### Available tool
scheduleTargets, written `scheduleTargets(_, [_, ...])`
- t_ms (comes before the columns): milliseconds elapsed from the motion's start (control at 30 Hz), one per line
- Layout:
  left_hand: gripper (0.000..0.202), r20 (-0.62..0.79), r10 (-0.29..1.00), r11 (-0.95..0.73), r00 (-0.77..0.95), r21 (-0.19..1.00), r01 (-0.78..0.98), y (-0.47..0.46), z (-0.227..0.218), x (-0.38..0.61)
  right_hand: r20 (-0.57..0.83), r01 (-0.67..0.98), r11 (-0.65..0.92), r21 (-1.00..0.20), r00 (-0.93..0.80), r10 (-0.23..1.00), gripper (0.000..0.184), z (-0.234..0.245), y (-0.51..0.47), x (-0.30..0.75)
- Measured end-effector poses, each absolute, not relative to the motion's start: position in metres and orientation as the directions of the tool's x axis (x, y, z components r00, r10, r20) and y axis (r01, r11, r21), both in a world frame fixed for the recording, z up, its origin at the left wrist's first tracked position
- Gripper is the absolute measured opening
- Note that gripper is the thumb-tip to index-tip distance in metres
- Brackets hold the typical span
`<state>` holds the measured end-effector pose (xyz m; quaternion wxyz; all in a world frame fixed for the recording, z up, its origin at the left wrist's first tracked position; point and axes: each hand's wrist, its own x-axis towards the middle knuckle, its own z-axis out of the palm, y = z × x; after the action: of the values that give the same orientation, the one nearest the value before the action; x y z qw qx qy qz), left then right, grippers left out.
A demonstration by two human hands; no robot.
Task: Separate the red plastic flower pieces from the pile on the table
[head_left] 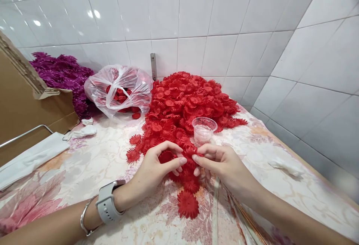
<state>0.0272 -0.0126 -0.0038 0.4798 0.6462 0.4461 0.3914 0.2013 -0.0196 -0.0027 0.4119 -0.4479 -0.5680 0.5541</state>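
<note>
Between my two hands is a red fabric flower piece (190, 151) with a fringed edge. My right hand (221, 161) pinches its right edge between thumb and forefinger. My left hand (161, 163), wearing a watch and bracelet on its wrist, has thumb and forefinger closed at the piece's left edge. Just beyond my fingers stands a clear plastic cup (204, 130) with whitish contents. A large heap of red flower pieces (185, 99) rises behind it and spreads toward me. One loose red flower (187, 204) lies flat nearest me, below my hands.
Thin brownish sticks (246, 219) lie under my right forearm. A knotted clear plastic bag (119, 92) with red pieces sits back left, beside a purple flower heap (63, 77). A cardboard box (36, 107) stands at far left. Crumpled white tissue (286, 167) lies right. Tiled walls (165, 13) bound the table.
</note>
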Motion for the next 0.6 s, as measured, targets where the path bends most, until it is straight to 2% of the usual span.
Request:
scheduleTargets(133, [0.018,0.029,0.951,-0.09,0.307,0.978,0.188,-0.0142,-0.0057,0.0279,-0.025,0.047,-0.015,-0.999,-0.21,0.977,0.025,-0.0061,-0.0204,0.2016])
scheduleTargets(333, [0.013,-0.056,0.912,0.061,0.406,0.998,0.001,-0.0154,-0.0062,0.0319,0.079,0.156,0.114,-0.981,-0.214,0.974,0.029,-0.0128,-0.0215,0.1994])
scheduleTargets(500, [0.012,-0.047,0.947,0.106,0.318,0.979,-0.172,-0.01,-0.0093,0.0295,0.034,-0.061,0.023,-0.998,-0.184,0.982,0.026,-0.0085,-0.0172,0.2006])
scheduleTargets(600, [0.014,-0.013,0.979,0.049,0.204,0.984,-0.172,-0.0063,-0.0082,0.0265,0.038,-0.088,0.029,-0.996,-0.108,0.993,0.025,-0.0044,-0.0149,0.2029])
